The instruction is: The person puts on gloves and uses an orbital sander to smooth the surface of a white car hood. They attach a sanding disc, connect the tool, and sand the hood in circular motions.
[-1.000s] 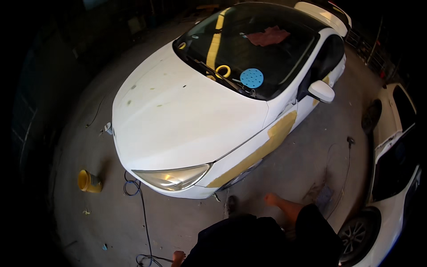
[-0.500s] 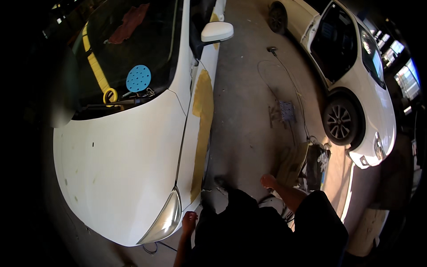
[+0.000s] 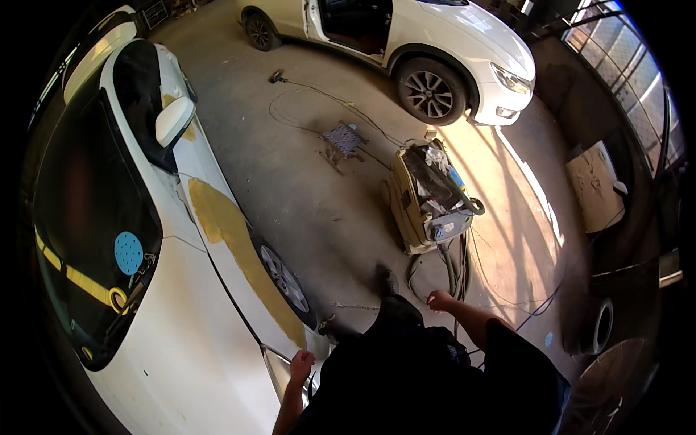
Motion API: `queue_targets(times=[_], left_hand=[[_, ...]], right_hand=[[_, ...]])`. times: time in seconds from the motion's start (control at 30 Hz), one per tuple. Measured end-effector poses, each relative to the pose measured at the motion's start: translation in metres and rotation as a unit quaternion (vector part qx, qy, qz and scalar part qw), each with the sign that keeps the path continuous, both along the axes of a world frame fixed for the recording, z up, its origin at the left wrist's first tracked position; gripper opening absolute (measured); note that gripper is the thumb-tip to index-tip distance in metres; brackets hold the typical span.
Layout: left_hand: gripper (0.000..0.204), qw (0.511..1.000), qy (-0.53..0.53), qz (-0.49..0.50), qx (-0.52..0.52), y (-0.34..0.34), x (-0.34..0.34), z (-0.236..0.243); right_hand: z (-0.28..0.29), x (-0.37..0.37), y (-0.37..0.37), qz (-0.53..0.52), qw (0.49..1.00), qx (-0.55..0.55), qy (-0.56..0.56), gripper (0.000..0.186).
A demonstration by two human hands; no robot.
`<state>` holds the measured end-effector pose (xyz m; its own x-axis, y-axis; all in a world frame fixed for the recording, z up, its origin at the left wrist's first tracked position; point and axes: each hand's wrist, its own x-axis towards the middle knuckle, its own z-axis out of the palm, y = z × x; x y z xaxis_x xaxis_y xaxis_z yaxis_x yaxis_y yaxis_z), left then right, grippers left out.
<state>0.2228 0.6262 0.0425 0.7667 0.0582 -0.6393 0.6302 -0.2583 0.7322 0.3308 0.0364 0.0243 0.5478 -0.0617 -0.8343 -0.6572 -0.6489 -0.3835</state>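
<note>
My left hand is at the front corner of the near white car, beside its headlight, with its fingers curled in. Whether it touches the car I cannot tell. My right hand hangs in front of me on the right, loosely closed, with nothing seen in it. Tan filler covers a long strip of the car's fender, above the front wheel. On the windscreen lie a round blue sanding pad with holes and a roll of yellow tape.
A boxy wheeled cart with tools and rags on top stands ahead, hoses trailing from it across the floor. Farther off is a second white car, its door opening exposed. A low stand and a corded tool are on the floor. A tire is at right.
My view has turned to the right, so the near car shifts left and the cart and second car show more fully. My feet have shifted; both hands stay low and closed.
</note>
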Motion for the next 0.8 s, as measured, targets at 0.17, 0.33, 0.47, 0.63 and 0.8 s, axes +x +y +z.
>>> queue_targets(times=[0.17, 0.33, 0.47, 0.63, 0.8], left_hand=[[0.019, 0.997, -0.023, -0.047, 0.058, -0.043, 0.074, 0.0], [0.019, 0.994, -0.029, -0.09, 0.061, -0.111, 0.14, -0.008], [0.025, 0.96, -0.045, -0.251, 0.116, -0.199, 0.205, -0.007], [0.052, 0.913, -0.041, -0.358, 0.191, -0.311, 0.264, 0.003], [0.057, 0.848, -0.131, -0.482, 0.178, -0.311, 0.314, -0.034]], right_hand=[[-0.019, -0.064, -0.077, -0.112, 0.993, 0.015, 0.032, 0.021], [-0.02, -0.036, -0.129, -0.137, 0.99, 0.009, -0.007, 0.021], [-0.032, -0.03, -0.212, -0.265, 0.963, 0.022, -0.038, 0.021], [-0.027, -0.052, -0.275, -0.419, 0.907, 0.032, -0.03, 0.016], [-0.035, -0.007, -0.269, -0.478, 0.873, 0.074, -0.061, 0.015]])
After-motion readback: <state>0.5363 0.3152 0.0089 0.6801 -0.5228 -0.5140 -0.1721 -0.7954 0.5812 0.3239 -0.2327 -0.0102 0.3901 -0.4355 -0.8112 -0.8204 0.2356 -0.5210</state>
